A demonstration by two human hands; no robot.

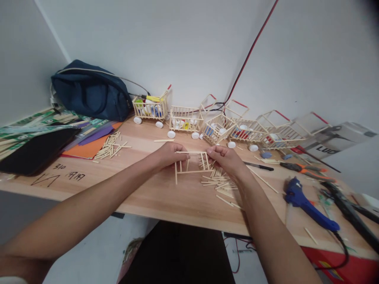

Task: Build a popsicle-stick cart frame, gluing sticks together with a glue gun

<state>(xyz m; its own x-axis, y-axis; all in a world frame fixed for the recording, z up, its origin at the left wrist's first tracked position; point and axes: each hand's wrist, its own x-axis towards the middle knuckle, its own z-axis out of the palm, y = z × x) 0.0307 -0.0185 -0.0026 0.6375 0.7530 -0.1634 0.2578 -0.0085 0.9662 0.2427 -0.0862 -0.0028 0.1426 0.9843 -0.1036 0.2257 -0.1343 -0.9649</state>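
Both hands pinch a small pale wooden stick frame (191,162) held just above the light wooden counter (166,197): the left hand (169,154) grips its left top corner, the right hand (223,157) its right side. A loose pile of thin wooden sticks (217,182) lies beneath the right hand. Behind, stick-built carts with white wheels (189,119) line the plain white wall (189,47). A blue glue gun (304,202) lies to the right, and a dark blue bag (90,90) sits in the left corner.

Two bare forearms reach forward from the bottom corners and converge toward the middle. The left hand (170,154) is palm down, fingers curled, thumb and fingertips pinched together. The right hand (226,158) mirrors it just beside, knuckles up, fingertips pinched facing the left hand's. Both wrists are straight.
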